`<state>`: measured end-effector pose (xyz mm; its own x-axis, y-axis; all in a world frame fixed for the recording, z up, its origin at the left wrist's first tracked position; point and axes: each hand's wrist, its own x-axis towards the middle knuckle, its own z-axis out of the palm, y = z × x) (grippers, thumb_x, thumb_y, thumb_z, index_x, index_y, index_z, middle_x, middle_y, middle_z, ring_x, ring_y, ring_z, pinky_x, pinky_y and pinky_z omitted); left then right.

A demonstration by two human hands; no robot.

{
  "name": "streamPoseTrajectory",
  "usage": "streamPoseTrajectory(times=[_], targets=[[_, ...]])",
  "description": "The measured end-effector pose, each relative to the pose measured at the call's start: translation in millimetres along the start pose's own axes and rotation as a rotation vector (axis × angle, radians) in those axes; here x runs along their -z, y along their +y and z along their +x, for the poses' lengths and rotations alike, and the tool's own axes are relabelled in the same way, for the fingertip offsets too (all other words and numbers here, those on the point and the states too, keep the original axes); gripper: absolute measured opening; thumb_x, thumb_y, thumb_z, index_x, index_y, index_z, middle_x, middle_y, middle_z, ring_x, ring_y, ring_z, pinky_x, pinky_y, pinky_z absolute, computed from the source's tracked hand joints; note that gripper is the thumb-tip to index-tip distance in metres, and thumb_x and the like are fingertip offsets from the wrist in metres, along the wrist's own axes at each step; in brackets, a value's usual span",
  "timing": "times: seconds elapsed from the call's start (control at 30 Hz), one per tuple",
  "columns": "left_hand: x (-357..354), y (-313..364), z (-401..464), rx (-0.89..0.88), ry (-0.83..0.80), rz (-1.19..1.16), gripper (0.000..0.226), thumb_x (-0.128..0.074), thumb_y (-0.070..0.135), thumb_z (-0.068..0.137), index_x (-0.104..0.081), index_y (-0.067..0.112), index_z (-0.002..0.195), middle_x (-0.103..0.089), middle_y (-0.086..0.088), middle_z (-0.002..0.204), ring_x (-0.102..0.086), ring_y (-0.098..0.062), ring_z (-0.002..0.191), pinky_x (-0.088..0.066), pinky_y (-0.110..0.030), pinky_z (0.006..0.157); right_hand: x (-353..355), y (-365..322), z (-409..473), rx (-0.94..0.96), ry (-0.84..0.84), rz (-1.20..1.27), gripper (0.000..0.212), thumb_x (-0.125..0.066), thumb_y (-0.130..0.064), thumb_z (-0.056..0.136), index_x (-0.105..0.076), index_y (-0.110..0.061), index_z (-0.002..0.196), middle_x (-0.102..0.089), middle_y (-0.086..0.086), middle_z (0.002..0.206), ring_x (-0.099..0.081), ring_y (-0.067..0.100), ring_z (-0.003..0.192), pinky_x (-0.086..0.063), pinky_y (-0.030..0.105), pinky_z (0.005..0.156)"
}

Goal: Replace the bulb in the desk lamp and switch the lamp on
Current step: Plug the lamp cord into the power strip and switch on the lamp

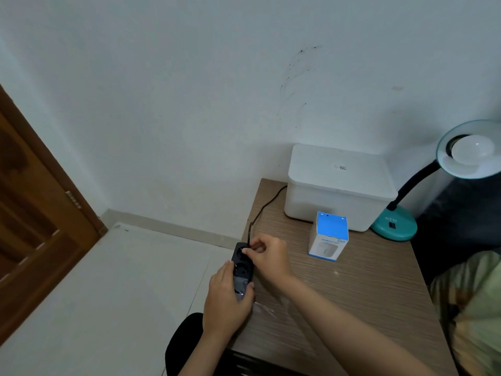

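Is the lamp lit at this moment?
Off, apparently: the white bulb in the teal desk lamp shows no glow.

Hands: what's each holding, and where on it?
Left hand grips the black power strip round its near end. Right hand pinches the plug of the black cord at the strip's far socket.

**One head-worn view, looking down over the desk corner**

The single wide-angle camera is sitting on the person's head, facing forward and down, close above the wooden desk [366, 280], taking in wall [189, 90], floor and door [32, 213] leftward.
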<state>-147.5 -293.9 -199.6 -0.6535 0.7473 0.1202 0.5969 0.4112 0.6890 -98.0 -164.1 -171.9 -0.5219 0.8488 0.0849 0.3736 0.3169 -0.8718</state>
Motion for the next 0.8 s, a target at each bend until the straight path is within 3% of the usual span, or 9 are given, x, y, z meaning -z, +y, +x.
streamPoseTrajectory(times=[0.23, 0.47, 0.6, 0.8], targets=[[0.3, 2.1, -0.3, -0.004, 0.009, -0.007, 0.064, -0.066, 0.031, 0.079, -0.041, 0.009, 0.134, -0.049, -0.007, 0.136, -0.044, -0.023, 0.124, -0.042, -0.030, 0.095, 5.0, -3.6, 4.5, 0.022, -0.063, -0.109, 0.012, -0.080, -0.018, 0.069, -0.070, -0.013, 0.073, -0.063, -0.006, 0.064, -0.051, -0.004, 0.054, -0.039, 0.008, 0.050], [0.3, 0.9, -0.5, 0.000, 0.001, 0.001, 0.065, -0.066, 0.033, 0.079, -0.041, 0.008, 0.134, -0.050, -0.007, 0.135, -0.044, -0.023, 0.124, -0.041, -0.029, 0.095, 1.7, -6.8, 5.1, -0.012, -0.039, -0.100, 0.011, -0.078, -0.013, 0.068, -0.067, -0.014, 0.067, -0.059, -0.009, 0.057, -0.054, -0.002, 0.053, -0.048, 0.019, 0.054], [0.8, 2.2, -1.2, -0.005, 0.005, 0.003, 0.064, -0.066, 0.032, 0.080, -0.041, 0.008, 0.134, -0.050, -0.008, 0.135, -0.045, -0.023, 0.123, -0.039, -0.025, 0.093, 2.8, -4.0, 6.5, -0.042, -0.004, -0.052, 0.017, -0.077, -0.012, 0.069, -0.062, -0.019, 0.065, -0.058, -0.010, 0.058, -0.052, -0.002, 0.053, -0.046, 0.015, 0.054], [1.7, 4.3, -0.8, -0.005, 0.002, -0.003, 0.064, -0.065, 0.031, 0.081, -0.040, 0.008, 0.135, -0.047, -0.007, 0.138, -0.042, -0.022, 0.126, -0.032, -0.020, 0.094, 3.5, -1.7, 2.4, 0.011, 0.008, -0.052, 0.012, -0.075, -0.014, 0.073, -0.065, -0.019, 0.072, -0.061, -0.008, 0.065, -0.055, 0.002, 0.061, -0.050, 0.023, 0.060]])
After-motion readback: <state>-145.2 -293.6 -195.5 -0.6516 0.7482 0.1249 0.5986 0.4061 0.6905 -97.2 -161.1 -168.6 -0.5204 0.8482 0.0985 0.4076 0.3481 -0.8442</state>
